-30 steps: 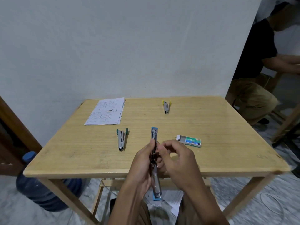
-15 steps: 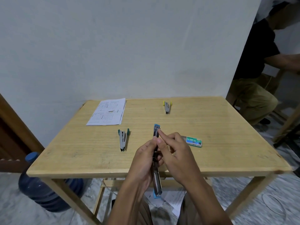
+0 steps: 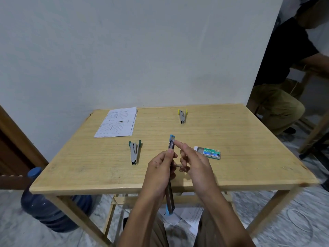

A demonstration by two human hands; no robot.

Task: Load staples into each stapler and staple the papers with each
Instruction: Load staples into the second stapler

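I am at the loading step with the first of the three: my left hand point(image 3: 160, 168) is clenched around the middle of the slim grey metal stapler with blue plastic ends point(image 3: 171, 145), which is swung open into one long line, its far end out over the pale wooden table point(image 3: 231, 139) and its near end hanging below the table's front edge, towards my lap. My right hand point(image 3: 195, 163) has its forefinger stretched out, the fingertip point(image 3: 176, 142) at the open channel just behind the far blue tip. The other fingers are curled in beside a small metallic glint, and I cannot tell whether they pinch a strip of staples or hold nothing. The green-and-white cardboard staple box point(image 3: 211, 152) lies just beyond that hand, its tray slid partly out. To my mind the next move calls for seating a strip squarely in the channel and folding the stapler closed without letting it slip. The green-handled stapler point(image 3: 134, 151), the yellow-handled stapler point(image 3: 182, 115) and the printed white papers point(image 3: 117, 122) lie farther out on the table, apart from both hands.
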